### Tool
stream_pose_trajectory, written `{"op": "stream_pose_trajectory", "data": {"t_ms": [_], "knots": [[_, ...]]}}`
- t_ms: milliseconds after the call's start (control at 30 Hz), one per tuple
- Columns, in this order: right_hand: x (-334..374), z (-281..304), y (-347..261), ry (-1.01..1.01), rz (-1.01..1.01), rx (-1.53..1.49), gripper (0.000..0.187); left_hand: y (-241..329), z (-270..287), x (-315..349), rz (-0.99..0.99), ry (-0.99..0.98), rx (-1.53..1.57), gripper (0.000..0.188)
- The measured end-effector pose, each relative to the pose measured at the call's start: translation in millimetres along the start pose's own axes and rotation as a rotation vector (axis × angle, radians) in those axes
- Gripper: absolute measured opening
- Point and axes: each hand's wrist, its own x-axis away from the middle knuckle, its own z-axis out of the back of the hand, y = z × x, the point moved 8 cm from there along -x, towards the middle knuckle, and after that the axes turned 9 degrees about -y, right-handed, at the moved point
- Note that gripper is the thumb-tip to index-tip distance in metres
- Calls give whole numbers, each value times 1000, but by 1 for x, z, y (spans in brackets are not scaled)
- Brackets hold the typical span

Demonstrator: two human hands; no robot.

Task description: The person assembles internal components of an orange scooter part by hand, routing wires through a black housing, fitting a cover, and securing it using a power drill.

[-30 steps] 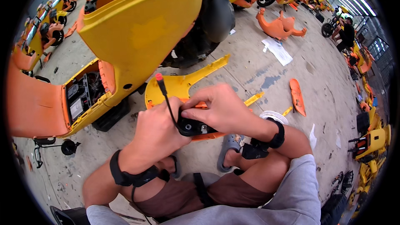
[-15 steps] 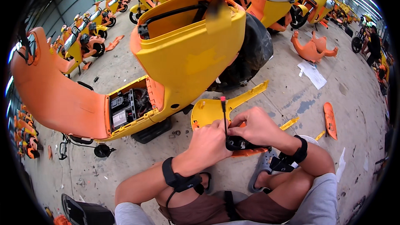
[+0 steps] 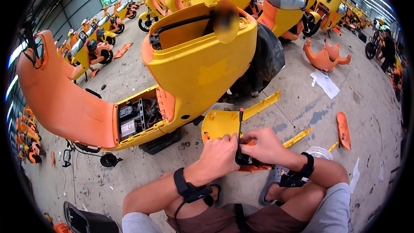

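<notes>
In front of my bent knees both hands meet over a black part (image 3: 245, 159), mostly covered by my fingers, with an orange plastic panel (image 3: 255, 169) under it. A thin black cable with a red tip (image 3: 240, 121) stands up between the hands. My left hand (image 3: 216, 154) is closed around the left end of the black part, beside the cable. The thumb and forefinger of my right hand (image 3: 266, 146) are pinched together close to the cable; what lies between them is hidden. Just beyond my hands is a yellow plastic panel (image 3: 220, 123) with a long arm.
A yellow and orange scooter body (image 3: 200, 67) stands ahead, its floor compartment (image 3: 139, 118) exposed. An orange fork-shaped cover (image 3: 323, 56), paper (image 3: 324, 84), an orange strip (image 3: 343, 130) and a white tub (image 3: 320, 153) lie to the right. A black bin (image 3: 92, 222) sits at lower left.
The view has shifted a little, so everything appears slightly lower and to the right. Both hands keep nearly the same hold, and the cable stands more upright.
</notes>
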Motion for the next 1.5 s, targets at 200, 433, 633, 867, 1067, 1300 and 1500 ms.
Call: {"op": "stream_pose_trajectory", "data": {"t_ms": [200, 433, 633, 867, 1067, 1300, 1500], "knots": [[2, -2, -3, -4, -45, -86, 30, -3, 6, 5, 6, 37, 28, 60], [0, -10, 6, -61, -26, -142, 37, -10, 16, 8, 44, 56, 89, 66], [1, 10, -15, -104, 240, 88, 53, -18, 29, 13, 74, 120, 170, 68], [22, 4, -13, 75, 408, 578, 53, -29, 31, 13, 107, 102, 278, 78], [25, 13, -17, 206, 470, 485, 46, -30, 49, 18, 11, 140, 431, 100], [24, 40, -27, 224, 474, 134, 59, -43, 60, 28, -250, 296, 1159, 131], [37, 32, -40, 219, 631, 20, 61, -13, 48, 23, -440, 121, 1073, 132]]}}
